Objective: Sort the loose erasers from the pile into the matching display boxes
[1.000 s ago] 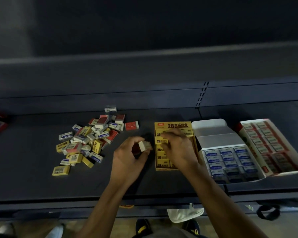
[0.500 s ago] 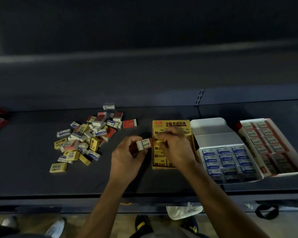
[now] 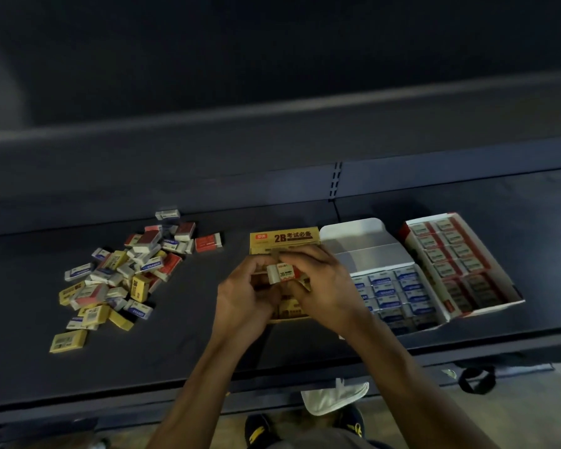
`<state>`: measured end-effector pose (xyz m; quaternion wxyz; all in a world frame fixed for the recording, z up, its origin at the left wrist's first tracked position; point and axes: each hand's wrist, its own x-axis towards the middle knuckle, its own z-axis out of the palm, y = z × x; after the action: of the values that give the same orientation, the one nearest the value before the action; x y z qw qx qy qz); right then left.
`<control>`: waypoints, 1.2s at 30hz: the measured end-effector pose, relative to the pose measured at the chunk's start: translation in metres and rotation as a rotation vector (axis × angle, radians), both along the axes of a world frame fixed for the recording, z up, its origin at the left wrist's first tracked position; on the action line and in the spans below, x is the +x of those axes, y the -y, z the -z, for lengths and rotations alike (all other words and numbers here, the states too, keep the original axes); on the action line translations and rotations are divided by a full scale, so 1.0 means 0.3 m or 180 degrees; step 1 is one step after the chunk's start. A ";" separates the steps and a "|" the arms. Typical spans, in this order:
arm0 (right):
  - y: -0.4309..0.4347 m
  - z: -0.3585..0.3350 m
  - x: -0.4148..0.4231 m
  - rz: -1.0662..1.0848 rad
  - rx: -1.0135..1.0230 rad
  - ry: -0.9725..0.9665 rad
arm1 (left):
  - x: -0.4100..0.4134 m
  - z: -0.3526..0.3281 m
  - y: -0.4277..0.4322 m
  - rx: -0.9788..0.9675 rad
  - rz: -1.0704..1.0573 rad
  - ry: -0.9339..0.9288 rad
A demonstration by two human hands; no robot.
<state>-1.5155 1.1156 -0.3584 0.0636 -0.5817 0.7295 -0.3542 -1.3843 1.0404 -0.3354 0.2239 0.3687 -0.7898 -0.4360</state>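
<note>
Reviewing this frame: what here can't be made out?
Head view:
- Interior of the yellow display box: hidden by left hand and right hand.
- Print on the eraser: only "2B" legible; overlapping fingers hide whether the right hand grips it.
- Near rows of the red display box: too dark to count.
- Labels in the pile: too small, blurred.

You read "2B 考试必备" on the yellow box [image 3: 285, 238] flap. The eraser [image 3: 285, 273] you hold says "2B". "ERASER" stands on a blue pile eraser [image 3: 151, 264] and on those in the middle box [image 3: 370, 254]. Other print is too small.
</note>
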 end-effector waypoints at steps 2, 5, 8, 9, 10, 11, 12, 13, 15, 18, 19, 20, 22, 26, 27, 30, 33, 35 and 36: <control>-0.027 -0.009 -0.029 0.0004 0.0012 0.0040 | -0.023 -0.004 -0.018 0.0009 0.0126 -0.0008; -0.071 -0.013 -0.077 0.0072 0.0047 0.0055 | -0.063 0.000 -0.048 -0.0189 0.0253 0.0104; -0.113 -0.014 -0.124 0.0220 0.0127 0.0033 | -0.111 0.017 -0.080 -0.0555 0.0353 0.0317; -0.129 -0.017 -0.138 0.0248 0.0140 0.0015 | -0.130 0.024 -0.091 -0.0708 0.0391 0.0339; -0.145 -0.023 -0.151 0.0272 0.0150 -0.0006 | -0.150 0.029 -0.104 -0.0859 0.0426 0.0350; -0.162 -0.031 -0.163 0.0301 0.0160 -0.0024 | -0.170 0.035 -0.115 -0.0991 0.0451 0.0368; -0.179 -0.039 -0.177 0.0335 0.0162 -0.0034 | -0.189 0.043 -0.127 -0.1113 0.0469 0.0391; -0.198 -0.045 -0.194 0.0367 0.0177 -0.0049 | -0.208 0.051 -0.140 -0.1231 0.0479 0.0414; -0.237 -0.058 -0.229 0.0414 0.0264 -0.0146 | -0.245 0.068 -0.168 -0.1443 0.0492 0.0442; -0.300 -0.067 -0.294 0.0519 0.0447 -0.0250 | -0.296 0.077 -0.224 -0.1655 0.0466 0.0432; -0.321 -0.071 -0.317 0.0568 0.0471 -0.0269 | -0.310 0.078 -0.244 -0.1703 0.0448 0.0444; -0.344 -0.074 -0.341 0.0600 0.0480 -0.0300 | -0.324 0.078 -0.263 -0.1740 0.0430 0.0457; -0.393 -0.082 -0.390 0.0628 0.0525 -0.0350 | -0.347 0.083 -0.295 -0.1760 0.0433 0.0448; -0.486 -0.076 -0.480 0.0863 0.0682 -0.0310 | -0.380 0.103 -0.343 -0.1652 0.0519 0.0479; -0.503 -0.072 -0.496 0.0900 0.0709 -0.0333 | -0.385 0.110 -0.353 -0.1669 0.0526 0.0510; -0.537 -0.060 -0.518 0.0917 0.0822 -0.0243 | -0.388 0.130 -0.380 -0.1751 0.0459 0.0576; -0.559 -0.051 -0.531 0.0809 0.1005 -0.0176 | -0.386 0.144 -0.396 -0.1799 0.0403 0.0605; -0.567 -0.045 -0.537 0.0752 0.1024 -0.0126 | -0.386 0.151 -0.399 -0.1827 0.0391 0.0647; -0.568 -0.039 -0.538 0.0734 0.1011 -0.0097 | -0.387 0.153 -0.399 -0.1816 0.0380 0.0674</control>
<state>-1.6770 1.2860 -0.3466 0.1026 -0.4823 0.8388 -0.2307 -1.5004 1.1601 -0.3813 0.2088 0.2872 -0.9195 -0.1683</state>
